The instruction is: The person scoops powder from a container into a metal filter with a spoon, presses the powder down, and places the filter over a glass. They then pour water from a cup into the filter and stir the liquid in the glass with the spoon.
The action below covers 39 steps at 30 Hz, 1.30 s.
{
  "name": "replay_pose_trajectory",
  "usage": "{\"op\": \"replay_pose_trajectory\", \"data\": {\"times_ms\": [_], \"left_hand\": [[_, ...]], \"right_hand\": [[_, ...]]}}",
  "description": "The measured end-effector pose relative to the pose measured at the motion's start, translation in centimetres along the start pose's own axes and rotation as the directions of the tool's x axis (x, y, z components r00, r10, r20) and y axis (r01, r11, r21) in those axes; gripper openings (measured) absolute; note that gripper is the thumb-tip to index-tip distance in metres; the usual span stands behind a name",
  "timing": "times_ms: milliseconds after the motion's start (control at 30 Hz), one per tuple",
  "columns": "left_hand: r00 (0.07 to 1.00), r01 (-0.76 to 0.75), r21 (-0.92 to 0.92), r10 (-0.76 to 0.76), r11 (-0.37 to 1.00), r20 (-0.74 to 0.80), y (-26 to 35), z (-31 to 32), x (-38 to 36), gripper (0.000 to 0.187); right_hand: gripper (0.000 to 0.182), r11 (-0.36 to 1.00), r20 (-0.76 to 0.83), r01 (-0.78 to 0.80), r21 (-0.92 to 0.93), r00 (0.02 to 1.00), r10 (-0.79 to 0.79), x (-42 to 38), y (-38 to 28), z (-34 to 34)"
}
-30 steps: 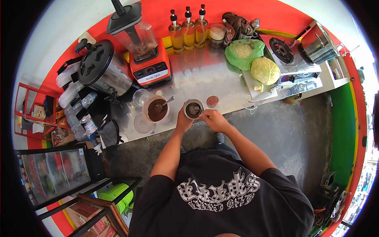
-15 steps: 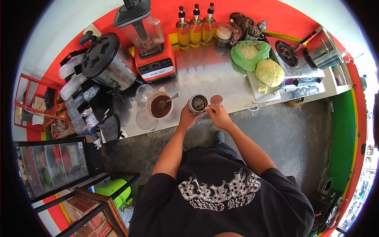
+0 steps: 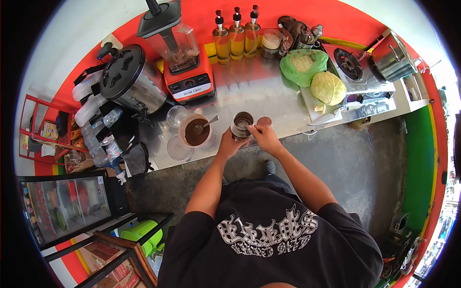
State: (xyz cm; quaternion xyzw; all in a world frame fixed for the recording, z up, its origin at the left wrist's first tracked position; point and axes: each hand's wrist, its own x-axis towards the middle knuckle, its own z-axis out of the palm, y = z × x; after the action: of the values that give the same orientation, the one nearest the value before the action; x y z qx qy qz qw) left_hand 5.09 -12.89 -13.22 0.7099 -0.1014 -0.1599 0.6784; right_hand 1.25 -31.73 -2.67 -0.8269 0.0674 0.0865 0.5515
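Note:
My left hand wraps round the lower left side of a small metal cup above the counter's front edge. The cup tips slightly, and a pale, speckled round surface shows deep inside it. At its right rim, the fingers of my right hand are closed in a pinch; their tips partly hide the edge. A reddish-brown disc lies just beyond that hand. Left of the cup stands a tub of dark brown powder, with a spoon resting in it.
Two clear round lids or dishes lie by the tub. Behind are a red blender, a large steel urn and three pump bottles. A cabbage, green bag and gas stove are at right.
The cup has tilted, so its inner wall and a paler inside now show where it looked darker before. My right fingers have moved up slightly over its rim.

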Motion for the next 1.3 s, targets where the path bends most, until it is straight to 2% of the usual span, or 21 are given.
{"op": "replay_pose_trajectory", "data": {"times_ms": [133,200,333,400,433,500,633,700,800,833,900,933,967,1000,1033,1100,1133,1167,1200,1233,1300], "left_hand": [[0.999,0.008,-0.058,-0.005,0.998,0.046,0.5,-0.3,0.2,0.07],[0.999,-0.003,-0.114,0.008,0.993,0.046,1.1,-0.3,-0.2,0.07],[0.999,0.015,-0.132,-0.011,0.991,0.032,1.0,-0.4,0.2,0.071],[0.996,0.085,0.045,-0.087,0.995,0.033,0.9,-0.7,0.1,0.073],[0.996,0.083,0.043,-0.085,0.996,0.029,0.6,-0.7,0.1,0.073],[1.0,-0.009,-0.096,0.009,0.995,0.003,0.7,-0.5,0.1,0.073],[0.999,0.038,-0.008,-0.038,0.999,-0.014,0.4,-0.1,-0.1,0.072],[0.991,-0.084,-0.103,0.072,0.991,-0.114,-0.2,0.4,-0.1,0.071],[0.988,-0.109,-0.088,0.098,0.99,-0.119,0.5,0.8,0.0,0.072],[0.985,-0.118,-0.082,0.107,0.99,-0.135,0.8,0.8,-0.3,0.072],[0.99,-0.067,-0.09,0.055,0.994,-0.131,0.2,0.8,-0.1,0.072],[0.985,-0.103,-0.059,0.094,0.993,-0.143,0.7,0.8,-0.1,0.071],[0.979,-0.138,-0.026,0.133,0.99,-0.154,1.3,0.8,-0.2,0.07],[0.979,-0.137,-0.026,0.131,0.99,-0.158,0.7,0.7,-0.1,0.07],[0.98,-0.129,-0.017,0.124,0.992,-0.156,0.1,0.6,0.0,0.068],[0.983,-0.109,0.003,0.109,0.994,-0.145,-0.3,0.5,0.0,0.064],[0.987,-0.079,-0.036,0.073,0.996,-0.14,-0.1,0.6,-0.1,0.061],[0.988,-0.079,-0.036,0.074,0.996,-0.138,0.1,0.7,-0.1,0.061],[0.989,-0.055,-0.118,0.038,0.991,-0.14,0.4,0.9,-0.2,0.06],[0.99,-0.031,-0.198,0.003,0.98,-0.14,0.9,1.0,-0.3,0.059],[0.989,-0.067,-0.136,0.048,0.988,-0.14,0.1,0.7,-0.1,0.06]], "right_hand": [[0.054,0.996,0.058,-0.027,0.083,0.998,0.022,0.3,-0.7,0.5],[0.054,0.997,-0.084,-0.049,0.064,0.995,0.055,0.6,-0.8,0.9],[0.054,0.998,0.004,-0.041,0.052,0.999,0.04,0.7,-0.9,1.0],[0.054,0.999,-0.084,0.011,-0.035,0.996,-0.014,0.5,-1.2,1.1],[0.054,0.999,-0.081,0.014,-0.038,0.997,-0.017,0.3,-1.3,1.1],[0.054,1.0,0.022,0.024,-0.016,0.999,-0.023,0.0,-1.5,1.2],[0.052,1.0,-0.068,0.015,-0.01,0.998,-0.016,0.0,-0.7,1.3],[0.054,1.0,0.133,0.02,0.001,0.991,-0.02,-0.5,-0.6,1.0],[0.05,0.996,0.011,0.082,-0.038,0.997,-0.081,-0.2,1.0,1.3],[0.05,0.996,0.013,0.076,-0.044,0.997,-0.076,-0.5,1.4,1.4],[0.05,0.975,0.164,0.218,-0.043,0.964,-0.208,-0.9,1.5,1.4],[0.05,0.975,0.168,0.218,-0.046,0.964,-0.208,-0.9,1.3,1.2],[0.05,0.99,0.118,0.138,-0.039,0.984,-0.132,-1.0,1.0,1.1],[0.049,0.998,0.069,0.058,-0.028,0.996,-0.056,-1.0,0.9,1.1],[0.049,0.998,0.072,0.058,-0.028,0.996,-0.056,-1.0,1.0,1.2],[0.048,0.942,0.138,0.333,-0.031,0.935,-0.326,-1.3,0.8,1.4],[0.048,0.943,0.136,0.332,-0.03,0.936,-0.325,-1.4,0.6,1.4],[0.048,0.969,0.086,0.248,-0.019,0.966,-0.246,-1.5,0.3,1.1],[0.049,0.987,0.039,0.163,-0.004,0.986,-0.163,-1.5,0.1,1.0],[0.049,0.987,0.042,0.163,-0.005,0.986,-0.163,-1.5,0.4,1.1],[0.049,0.955,0.106,0.291,-0.049,0.953,-0.285,-1.6,0.5,1.3]]}}
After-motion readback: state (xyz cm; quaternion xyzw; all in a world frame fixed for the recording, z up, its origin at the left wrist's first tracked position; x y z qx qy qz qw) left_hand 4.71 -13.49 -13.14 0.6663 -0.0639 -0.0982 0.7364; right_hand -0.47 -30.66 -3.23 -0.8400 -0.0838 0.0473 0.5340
